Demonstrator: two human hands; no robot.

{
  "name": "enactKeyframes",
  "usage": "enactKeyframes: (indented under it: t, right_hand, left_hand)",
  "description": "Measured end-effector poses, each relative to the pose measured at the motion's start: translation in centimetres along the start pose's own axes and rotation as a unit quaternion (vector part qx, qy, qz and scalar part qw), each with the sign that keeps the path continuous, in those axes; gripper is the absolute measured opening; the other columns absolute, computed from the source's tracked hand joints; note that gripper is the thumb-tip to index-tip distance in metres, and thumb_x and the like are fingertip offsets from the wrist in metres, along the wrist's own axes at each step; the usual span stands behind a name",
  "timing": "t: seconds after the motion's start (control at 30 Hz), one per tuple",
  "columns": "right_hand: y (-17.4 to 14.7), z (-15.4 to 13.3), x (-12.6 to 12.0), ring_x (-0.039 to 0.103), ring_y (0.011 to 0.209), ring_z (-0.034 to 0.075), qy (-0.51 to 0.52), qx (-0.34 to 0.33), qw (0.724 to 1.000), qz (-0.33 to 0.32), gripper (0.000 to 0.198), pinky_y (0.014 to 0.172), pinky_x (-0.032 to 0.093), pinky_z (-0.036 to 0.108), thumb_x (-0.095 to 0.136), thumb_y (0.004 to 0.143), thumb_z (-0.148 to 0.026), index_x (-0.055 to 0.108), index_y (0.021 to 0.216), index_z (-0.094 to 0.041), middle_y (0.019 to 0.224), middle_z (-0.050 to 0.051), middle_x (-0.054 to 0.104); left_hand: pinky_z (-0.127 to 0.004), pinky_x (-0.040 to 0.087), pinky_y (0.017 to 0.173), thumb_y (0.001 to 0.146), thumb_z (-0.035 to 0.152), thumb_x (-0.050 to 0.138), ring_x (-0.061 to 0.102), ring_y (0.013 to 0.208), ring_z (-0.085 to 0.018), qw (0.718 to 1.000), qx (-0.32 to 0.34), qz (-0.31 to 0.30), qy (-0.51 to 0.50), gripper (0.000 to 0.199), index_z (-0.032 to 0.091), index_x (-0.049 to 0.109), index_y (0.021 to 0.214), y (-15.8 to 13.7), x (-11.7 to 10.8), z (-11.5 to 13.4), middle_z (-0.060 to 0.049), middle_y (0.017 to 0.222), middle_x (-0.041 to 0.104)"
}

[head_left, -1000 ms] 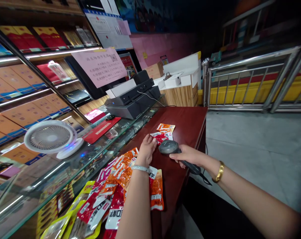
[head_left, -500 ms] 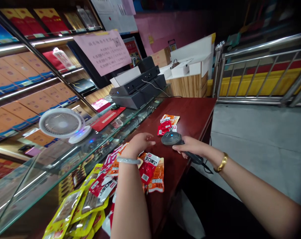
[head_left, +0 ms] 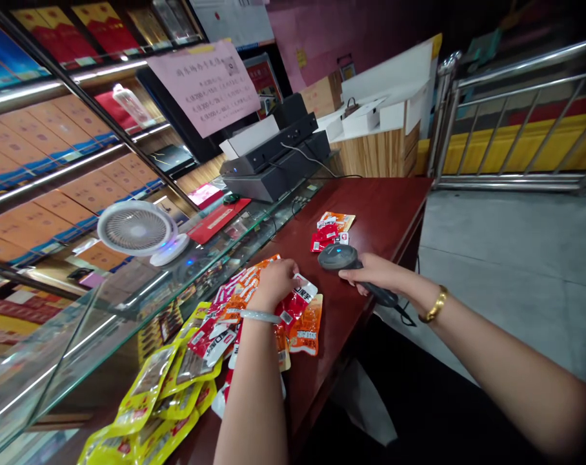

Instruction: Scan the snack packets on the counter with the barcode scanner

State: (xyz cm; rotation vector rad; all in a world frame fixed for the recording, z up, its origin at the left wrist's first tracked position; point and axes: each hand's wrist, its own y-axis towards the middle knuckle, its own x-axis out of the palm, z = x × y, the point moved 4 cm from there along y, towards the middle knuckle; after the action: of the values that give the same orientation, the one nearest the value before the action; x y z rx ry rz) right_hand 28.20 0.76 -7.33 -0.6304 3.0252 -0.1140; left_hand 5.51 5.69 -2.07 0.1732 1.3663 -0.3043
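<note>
Red-and-white snack packet [head_left: 299, 298] against the left hand [head_left: 276, 281], left of the barcode scanner [head_left: 338, 257].
Its long axis slants, white end nearest the scanner; the left hand is closer, its pinch hidden; the right hand [head_left: 374, 272] clasps the scanner.

Packet heap [head_left: 215, 339] on desk [head_left: 375, 206], left of scanner [head_left: 339, 257]; fan [head_left: 137, 227] on counter [head_left: 111, 313], farther left.

Lit shelves [head_left: 31, 183] stand left; a metal railing [head_left: 515, 183] edges grey, perhaps tiled floor [head_left: 496, 252].
</note>
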Motion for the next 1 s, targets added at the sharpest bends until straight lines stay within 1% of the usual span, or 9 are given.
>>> enactKeyframes:
  t: [0.13, 0.2, 0.27, 0.37, 0.47, 0.63, 0.87, 0.93, 1.0]
  right_hand:
    - [0.2, 0.3, -0.1, 0.057, 0.046, 0.011, 0.013, 0.003, 1.000, -0.005, 0.042, 0.044, 0.044, 0.023, 0.072, 0.075, -0.054, 0.056, 0.080, -0.017, 0.062, -0.001, 0.060]
    - [0.0, 0.1, 0.1, 0.057, 0.045, 0.011, 0.010, -0.004, 1.000, -0.010, 0.043, 0.043, 0.044, 0.023, 0.073, 0.073, -0.054, 0.056, 0.083, -0.016, 0.063, -0.001, 0.060]
    - [-0.3, -0.2, 0.5, 0.056, 0.044, 0.011, 0.003, -0.017, 1.000, -0.018, 0.043, 0.043, 0.044, 0.022, 0.073, 0.074, -0.053, 0.057, 0.089, -0.016, 0.060, -0.002, 0.059]
    - [-0.7, -0.3, 1.4, 0.056, 0.044, 0.010, 0.011, -0.020, 0.999, -0.035, 0.041, 0.043, 0.044, 0.021, 0.071, 0.077, -0.052, 0.057, 0.090, -0.016, 0.057, -0.004, 0.057]
    - [-0.6, 0.0, 2.0, 0.056, 0.043, 0.010, 0.020, -0.007, 0.999, -0.030, 0.040, 0.042, 0.044, 0.021, 0.072, 0.076, -0.052, 0.056, 0.087, -0.017, 0.058, -0.004, 0.056]
    - [-0.3, 0.6, 1.9, 0.057, 0.043, 0.011, 0.024, 0.006, 1.000, 0.008, 0.040, 0.040, 0.045, 0.022, 0.069, 0.078, -0.054, 0.054, 0.081, -0.017, 0.059, -0.003, 0.057]
    - [-0.4, 0.8, 1.8, 0.057, 0.042, 0.011, 0.028, 0.003, 0.999, 0.017, 0.041, 0.040, 0.046, 0.022, 0.069, 0.077, -0.054, 0.055, 0.084, -0.017, 0.060, -0.003, 0.059]
    - [-0.3, 0.7, 1.8, 0.057, 0.042, 0.011, 0.033, -0.003, 0.999, 0.017, 0.041, 0.040, 0.045, 0.022, 0.070, 0.077, -0.054, 0.056, 0.085, -0.017, 0.060, -0.003, 0.059]
    - [-0.3, 0.6, 1.8, 0.056, 0.041, 0.010, 0.037, -0.004, 0.999, 0.012, 0.040, 0.040, 0.045, 0.021, 0.070, 0.077, -0.054, 0.057, 0.085, -0.017, 0.058, -0.004, 0.058]
  left_hand:
    - [-0.024, 0.040, 0.061, 0.078, 0.034, 0.063, 0.056, 0.066, -0.014, 0.978, -0.049, 0.128, -0.155, 0.020, 0.021, 0.056, 0.091, 0.5, 0.0, -1.3, 0.001, 0.073, 0.061]
    - [-0.024, 0.041, 0.057, 0.080, 0.038, 0.061, 0.055, 0.060, -0.013, 0.946, -0.110, 0.209, -0.223, 0.025, 0.021, 0.053, 0.095, 0.5, 0.2, -2.5, 0.002, 0.073, 0.059]
    - [-0.023, 0.042, 0.052, 0.080, 0.041, 0.062, 0.053, 0.052, -0.011, 0.907, -0.160, 0.252, -0.298, 0.030, 0.021, 0.049, 0.099, 0.6, 0.8, -3.6, 0.003, 0.074, 0.057]
    - [-0.023, 0.042, 0.044, 0.080, 0.042, 0.063, 0.049, 0.041, -0.009, 0.862, -0.182, 0.243, -0.405, 0.034, 0.022, 0.045, 0.100, 0.8, 1.8, -4.5, 0.006, 0.069, 0.052]
    - [-0.023, 0.044, 0.042, 0.080, 0.038, 0.064, 0.049, 0.039, -0.009, 0.835, -0.175, 0.237, -0.464, 0.031, 0.023, 0.043, 0.097, 0.9, 2.1, -4.7, 0.009, 0.064, 0.048]
    - [-0.024, 0.047, 0.043, 0.080, 0.032, 0.066, 0.049, 0.039, -0.008, 0.814, -0.173, 0.246, -0.496, 0.028, 0.022, 0.042, 0.090, 0.7, 1.7, -4.3, 0.010, 0.062, 0.046]
    - [-0.023, 0.053, 0.049, 0.075, 0.027, 0.073, 0.055, 0.045, -0.008, 0.780, -0.171, 0.248, -0.548, 0.034, 0.021, 0.042, 0.086, 0.9, 2.1, -4.2, 0.010, 0.062, 0.048]
    - [-0.025, 0.056, 0.054, 0.075, 0.022, 0.073, 0.056, 0.048, -0.007, 0.752, -0.177, 0.247, -0.585, 0.032, 0.021, 0.043, 0.085, 0.9, 2.3, -3.8, 0.010, 0.062, 0.048]
    - [-0.027, 0.058, 0.066, 0.076, 0.014, 0.070, 0.062, 0.057, -0.008, 0.709, -0.171, 0.231, -0.645, 0.028, 0.019, 0.046, 0.088, 0.9, 2.5, -3.0, 0.006, 0.068, 0.054]
